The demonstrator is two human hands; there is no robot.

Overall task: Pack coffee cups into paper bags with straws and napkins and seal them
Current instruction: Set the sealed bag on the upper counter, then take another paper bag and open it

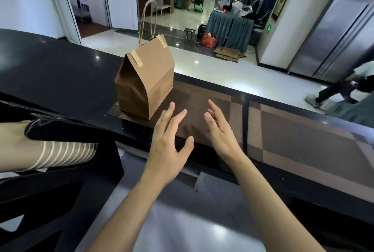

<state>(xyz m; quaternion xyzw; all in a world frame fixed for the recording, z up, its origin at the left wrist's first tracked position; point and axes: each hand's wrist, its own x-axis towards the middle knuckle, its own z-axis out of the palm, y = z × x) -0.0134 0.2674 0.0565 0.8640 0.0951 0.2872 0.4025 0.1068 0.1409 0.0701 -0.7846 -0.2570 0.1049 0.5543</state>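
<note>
On black counter (60,69): brown placemat (202,110), sealed paper bag (144,81); left hand (168,140), right hand (220,132) spread, empty.

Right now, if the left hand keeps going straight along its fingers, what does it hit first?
Probably the paper bag. The left hand is open, fingers pointing up and away toward the bag's near right corner on the brown placemat. Only bare mat lies between. Depth is unclear, so it might slip just past the right side.

A brown paper bag (144,81) stands upright on the placemat, top folded shut, twine handles raised.
</note>
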